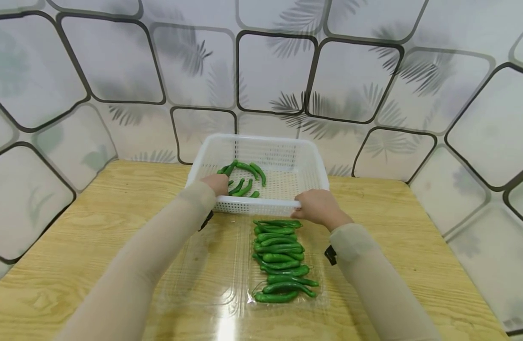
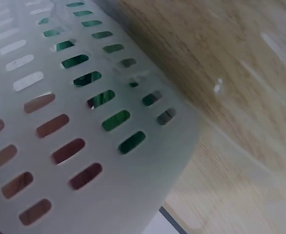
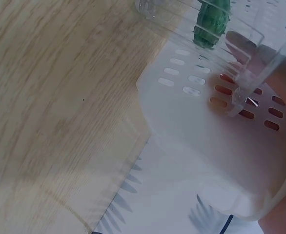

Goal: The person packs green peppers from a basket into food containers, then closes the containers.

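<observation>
A white perforated plastic basket (image 1: 261,204) stands at the back of the table, with several green chili peppers (image 1: 246,166) loose on its left side. My left hand (image 1: 216,183) reaches over the near rim among these peppers. Its fingertips are hidden in the head view; in the left wrist view its skin shows through slots in the basket wall (image 2: 148,195). My right hand (image 1: 318,207) grips the near rim at the right corner, and one finger (image 3: 245,46) lies outside the wall. Below stands a clear plastic box (image 1: 323,284) holding a column of green chili peppers (image 1: 283,247).
The box's clear lid half (image 1: 206,270) lies spread flat to the left of the peppers. Wooden tabletop (image 1: 415,255) extends on both sides. A patterned wall covering (image 1: 274,71) borders the table behind the basket and along both sides.
</observation>
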Available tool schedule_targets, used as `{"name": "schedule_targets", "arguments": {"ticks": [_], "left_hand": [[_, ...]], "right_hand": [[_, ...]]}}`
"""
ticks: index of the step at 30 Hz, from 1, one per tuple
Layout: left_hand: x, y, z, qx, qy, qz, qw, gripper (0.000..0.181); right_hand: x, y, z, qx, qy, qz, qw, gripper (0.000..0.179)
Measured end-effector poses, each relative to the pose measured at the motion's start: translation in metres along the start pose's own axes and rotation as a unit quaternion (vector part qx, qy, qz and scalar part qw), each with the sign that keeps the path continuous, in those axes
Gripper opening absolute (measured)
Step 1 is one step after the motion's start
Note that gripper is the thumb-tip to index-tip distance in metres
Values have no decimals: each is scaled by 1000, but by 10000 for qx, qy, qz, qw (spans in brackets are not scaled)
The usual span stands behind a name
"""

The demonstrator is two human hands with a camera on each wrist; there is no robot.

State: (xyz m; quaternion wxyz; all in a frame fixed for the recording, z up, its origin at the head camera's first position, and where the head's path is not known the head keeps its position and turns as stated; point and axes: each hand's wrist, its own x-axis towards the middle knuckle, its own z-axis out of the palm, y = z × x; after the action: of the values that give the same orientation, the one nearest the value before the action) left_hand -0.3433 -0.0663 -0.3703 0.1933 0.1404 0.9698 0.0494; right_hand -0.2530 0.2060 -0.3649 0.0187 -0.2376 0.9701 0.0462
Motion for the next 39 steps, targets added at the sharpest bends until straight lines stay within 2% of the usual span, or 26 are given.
{"name": "schedule_targets", "arguments": {"ticks": [5,10,13,17,22,29,33,39], "left_hand": [[5,-2,2,-13,140,22,9999,23],[7,-5,3,122,510,180,9985,22],[8,-7,3,24,606,257,9978,21],[6,-9,1,-506,486,336,9970,24],[1,-11,-2,-1238,517,361,9903,32],[-3,-12,-5,-1693,615,365,9830,41],[-6,-12,-10,-2068,680,373,9753,42],[-11,-9,-15,-2642,674,350,9615,28]], "right_hand": [[1,1,0,-20,68,-7,10000,26],[3,0,1,-17,71,3,10000,28],[3,-1,0,83,53,33,9999,27],[4,-3,0,151,-70,-9,9999,25],[3,-3,-2,147,-144,18,9998,24],[2,-4,-4,177,-218,-72,9996,22],[2,-5,-6,172,-159,-75,9997,23],[1,-4,-5,210,-144,-73,9996,22]]}}
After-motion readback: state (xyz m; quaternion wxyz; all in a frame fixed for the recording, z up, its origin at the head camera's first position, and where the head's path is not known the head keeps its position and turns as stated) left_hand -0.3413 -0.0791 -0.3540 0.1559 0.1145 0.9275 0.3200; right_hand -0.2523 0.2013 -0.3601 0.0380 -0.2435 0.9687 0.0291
